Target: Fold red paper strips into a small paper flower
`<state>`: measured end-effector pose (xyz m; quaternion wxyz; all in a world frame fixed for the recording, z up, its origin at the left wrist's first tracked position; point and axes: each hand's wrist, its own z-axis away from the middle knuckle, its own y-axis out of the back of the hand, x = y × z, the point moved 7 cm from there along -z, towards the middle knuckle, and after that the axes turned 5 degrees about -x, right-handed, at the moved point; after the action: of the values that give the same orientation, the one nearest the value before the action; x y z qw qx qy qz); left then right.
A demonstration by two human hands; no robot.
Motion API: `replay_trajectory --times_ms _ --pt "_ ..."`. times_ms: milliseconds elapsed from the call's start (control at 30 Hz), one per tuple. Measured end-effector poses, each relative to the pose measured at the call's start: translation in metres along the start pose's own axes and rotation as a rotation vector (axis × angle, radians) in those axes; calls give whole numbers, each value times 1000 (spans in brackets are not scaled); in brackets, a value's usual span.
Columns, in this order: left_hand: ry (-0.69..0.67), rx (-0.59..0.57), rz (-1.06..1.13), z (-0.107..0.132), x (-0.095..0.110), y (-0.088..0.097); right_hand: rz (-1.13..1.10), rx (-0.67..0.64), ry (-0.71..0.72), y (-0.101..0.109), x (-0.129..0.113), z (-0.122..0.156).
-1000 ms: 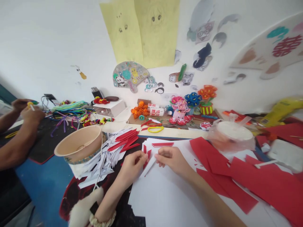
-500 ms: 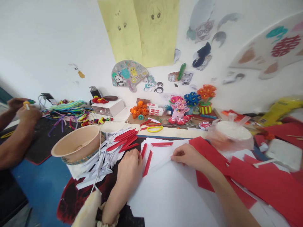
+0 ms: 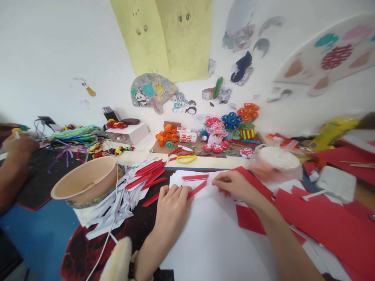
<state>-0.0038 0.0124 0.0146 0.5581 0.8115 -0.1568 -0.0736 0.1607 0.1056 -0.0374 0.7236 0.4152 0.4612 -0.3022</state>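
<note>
My left hand [image 3: 173,205] is on the stack of white paper [image 3: 211,234], fingers bent and closed on the near end of a folded red paper strip [image 3: 199,188]. That strip points up and right, toward my other hand. Just beyond it lies a second red strip [image 3: 194,177] with a white edge. Another red strip [image 3: 151,199] sticks out left of my left hand on the dark mat. My right hand [image 3: 236,186] hovers at the upper right of the stack, thumb and fingertips pinched together. What they hold, if anything, is too small to make out.
A beige bowl [image 3: 84,177] stands left, beside a heap of white strips [image 3: 117,207] topped by several red strips [image 3: 146,171]. Red paper sheets [image 3: 316,218] cover the right side. Yellow-handled scissors [image 3: 186,159] lie behind. A co-worker's hands [image 3: 20,142] are at far left.
My left hand has shifted right and taken hold of a red strip, which now slants toward the right. One red strip now lies left of that hand. My right hand stays pinched near the same spot.
</note>
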Motion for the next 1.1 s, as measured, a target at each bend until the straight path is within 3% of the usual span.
replay_trajectory --times_ms 200,367,467,567,767,900,1100 --pt "-73 -88 -89 5 16 -22 -81 41 57 2 5 -6" --pt "-10 -97 -40 7 10 -15 10 21 79 -2 2 -5" --pt "85 -70 -34 11 -8 -2 117 -20 208 -9 -13 -1" --pt "268 -35 -148 19 -40 13 188 -88 339 -19 -27 5" --pt "496 -50 -436 41 -98 29 263 -220 395 -42 -31 7" --pt "508 -123 -513 51 -112 23 301 -236 456 -54 -32 4" --pt "545 -104 -486 51 -114 22 363 -213 462 -56 -31 2"
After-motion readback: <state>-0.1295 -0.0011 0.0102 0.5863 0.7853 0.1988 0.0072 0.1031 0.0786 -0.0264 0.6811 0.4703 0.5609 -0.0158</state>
